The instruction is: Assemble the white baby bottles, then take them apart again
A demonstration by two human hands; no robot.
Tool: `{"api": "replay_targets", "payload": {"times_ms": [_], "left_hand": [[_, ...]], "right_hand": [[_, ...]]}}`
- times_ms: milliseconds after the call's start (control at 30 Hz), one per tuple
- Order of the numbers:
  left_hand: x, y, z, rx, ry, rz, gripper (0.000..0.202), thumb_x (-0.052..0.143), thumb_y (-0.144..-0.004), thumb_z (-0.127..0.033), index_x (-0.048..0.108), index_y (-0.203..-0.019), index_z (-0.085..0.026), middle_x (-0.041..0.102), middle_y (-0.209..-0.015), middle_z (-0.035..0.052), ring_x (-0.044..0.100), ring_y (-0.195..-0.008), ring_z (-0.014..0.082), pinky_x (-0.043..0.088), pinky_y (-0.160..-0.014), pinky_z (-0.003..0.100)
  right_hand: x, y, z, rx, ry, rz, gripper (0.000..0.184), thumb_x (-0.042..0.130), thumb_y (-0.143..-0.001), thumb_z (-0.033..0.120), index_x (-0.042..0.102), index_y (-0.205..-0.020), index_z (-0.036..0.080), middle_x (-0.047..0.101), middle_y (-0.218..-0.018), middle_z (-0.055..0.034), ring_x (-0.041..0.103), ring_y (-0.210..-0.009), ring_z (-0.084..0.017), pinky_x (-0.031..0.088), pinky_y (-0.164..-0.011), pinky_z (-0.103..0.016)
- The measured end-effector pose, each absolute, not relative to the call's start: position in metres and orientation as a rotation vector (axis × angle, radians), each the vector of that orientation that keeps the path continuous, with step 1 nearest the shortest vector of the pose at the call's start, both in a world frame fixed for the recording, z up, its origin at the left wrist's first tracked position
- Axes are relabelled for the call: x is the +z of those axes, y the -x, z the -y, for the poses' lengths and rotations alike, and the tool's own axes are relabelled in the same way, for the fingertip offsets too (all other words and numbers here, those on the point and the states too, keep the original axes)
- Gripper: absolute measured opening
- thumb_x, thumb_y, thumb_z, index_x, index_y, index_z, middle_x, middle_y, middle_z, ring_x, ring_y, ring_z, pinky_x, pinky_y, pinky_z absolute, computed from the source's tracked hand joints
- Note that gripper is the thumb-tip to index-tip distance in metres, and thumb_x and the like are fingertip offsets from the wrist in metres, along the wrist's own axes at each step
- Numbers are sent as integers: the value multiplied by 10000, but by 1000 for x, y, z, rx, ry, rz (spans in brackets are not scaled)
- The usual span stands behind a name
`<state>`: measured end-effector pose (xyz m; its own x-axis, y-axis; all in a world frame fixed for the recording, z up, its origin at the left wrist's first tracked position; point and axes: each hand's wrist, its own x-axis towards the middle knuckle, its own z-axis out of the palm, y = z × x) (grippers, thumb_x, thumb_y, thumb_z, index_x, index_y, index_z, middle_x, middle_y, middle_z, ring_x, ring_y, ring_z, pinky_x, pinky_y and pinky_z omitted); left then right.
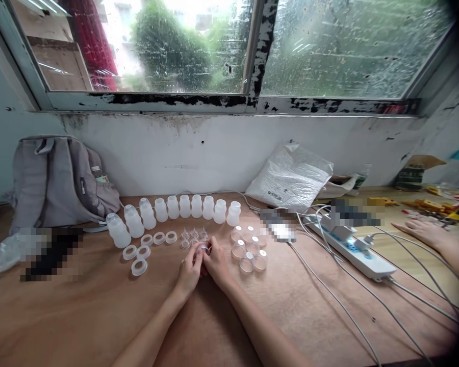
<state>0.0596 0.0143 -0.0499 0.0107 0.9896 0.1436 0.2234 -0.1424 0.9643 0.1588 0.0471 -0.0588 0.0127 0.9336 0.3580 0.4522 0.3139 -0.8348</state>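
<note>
My left hand [189,270] and my right hand [216,261] meet at the middle of the table, fingers closed around a small whitish bottle ring [202,247]. The fingers cover much of it, and I cannot tell whether a teat sits inside. Just beyond them stand several clear bottle teats [193,234]. Left of my hands lie several loose white bottle rings [139,266]. On the right are several transparent bottle caps [247,263]. Behind these, frosted baby bottles [184,206] stand upright in a curved row; the leftmost have pieces on top.
A grey backpack [57,178] and a clear plastic bag [15,250] are at the left. A silver padded bag [290,176] leans on the wall. A white power strip [363,257] with trailing cables lies right. Another person's hand [424,229] rests on the adjoining table near yellow parts.
</note>
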Motion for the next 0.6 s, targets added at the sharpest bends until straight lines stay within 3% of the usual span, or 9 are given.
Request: {"api": "replay_targets", "payload": {"times_ms": [300, 600], "left_hand": [[-43, -58, -11, 1166, -1517, -1241, 375, 343, -840, -393, 468, -1139, -205, 614, -684, -4, 534, -456, 100, 464, -437, 199], [-38, -44, -19, 1191, -1477, -1187, 422, 358, -827, -433, 438, -1161, -188, 652, -758, 27, 599, -535, 132, 479, -470, 223]], "right_hand": [[-56, -161, -46, 620, 1305, 1576, 122, 435, -661, 162, 325, -650, 214, 416, -560, 57, 402, -498, -112, 299, -476, -217], [-53, -159, -44, 632, 1256, 1505, 117, 460, -687, 198, 347, -666, 218, 422, -601, 44, 433, -525, -123, 348, -500, -231]]}}
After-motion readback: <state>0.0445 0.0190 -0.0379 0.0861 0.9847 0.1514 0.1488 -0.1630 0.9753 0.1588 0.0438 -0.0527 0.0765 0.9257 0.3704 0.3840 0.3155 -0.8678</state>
